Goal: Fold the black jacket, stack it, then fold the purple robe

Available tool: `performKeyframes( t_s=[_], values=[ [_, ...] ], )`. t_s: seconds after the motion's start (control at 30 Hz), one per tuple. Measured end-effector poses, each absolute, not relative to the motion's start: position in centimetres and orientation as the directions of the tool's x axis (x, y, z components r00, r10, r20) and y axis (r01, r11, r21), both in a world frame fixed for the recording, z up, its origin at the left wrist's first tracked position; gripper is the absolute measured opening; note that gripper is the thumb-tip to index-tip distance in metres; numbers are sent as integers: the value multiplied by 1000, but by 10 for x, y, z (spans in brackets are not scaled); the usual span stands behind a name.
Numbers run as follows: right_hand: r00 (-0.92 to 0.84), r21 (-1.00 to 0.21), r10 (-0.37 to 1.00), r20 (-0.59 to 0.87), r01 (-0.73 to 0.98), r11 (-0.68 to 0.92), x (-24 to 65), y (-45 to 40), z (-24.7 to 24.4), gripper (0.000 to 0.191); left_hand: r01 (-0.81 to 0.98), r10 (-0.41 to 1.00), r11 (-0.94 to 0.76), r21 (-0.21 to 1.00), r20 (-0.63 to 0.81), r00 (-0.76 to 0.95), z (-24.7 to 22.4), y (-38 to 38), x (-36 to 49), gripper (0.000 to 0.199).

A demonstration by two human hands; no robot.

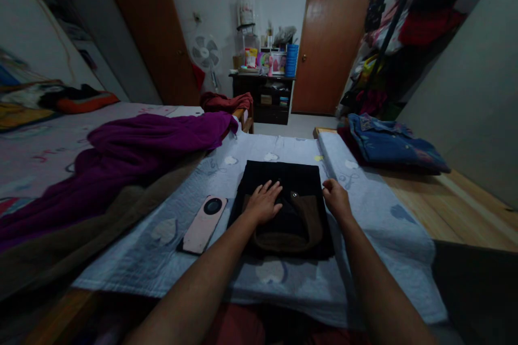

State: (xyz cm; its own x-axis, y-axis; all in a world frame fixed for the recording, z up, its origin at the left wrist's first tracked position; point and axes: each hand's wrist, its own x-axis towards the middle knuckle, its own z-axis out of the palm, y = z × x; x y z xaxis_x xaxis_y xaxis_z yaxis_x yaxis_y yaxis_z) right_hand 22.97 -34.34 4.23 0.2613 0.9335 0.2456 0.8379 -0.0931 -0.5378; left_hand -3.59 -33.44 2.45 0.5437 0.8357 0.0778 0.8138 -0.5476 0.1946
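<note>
A folded black shirt [301,175] with a brown collar lies flat on the pale blue sheet in front of me. My left hand [264,202] rests palm down on it, fingers stretched out and slightly spread. At the shirt's right edge my right hand [336,198] is closed, its thumb and fingers pressed together on the edge of the cloth. How much fabric they hold is too dark to make out. Left of the shirt lies a pink phone-like object [203,226] with a round black ring, apart from both hands.
The blue sheet [162,264] covers the surface under the shirt. A purple blanket [154,140] lies across the bed at left. Folded blue denim clothes [396,143] sit on a wooden ledge [413,199] at right. Farther back are a fan [205,53] and a dark cabinet [259,110].
</note>
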Motion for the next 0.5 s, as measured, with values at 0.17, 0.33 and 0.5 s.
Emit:
performKeyframes(
  t_s=[0.17,0.33,0.5],
  values=[
    [281,-465,946,162,867,-178,226,-340,38,19,818,837,-545,182,65,543,26,-335,-36,61],
    [294,-331,951,95,910,-248,224,-339,34,26,820,838,-544,180,64,542,28,-336,-35,60],
    [256,-314,963,85,924,-218,224,-341,31,24,815,834,-550,183,81,545,24,-334,-36,59]
  ],
)
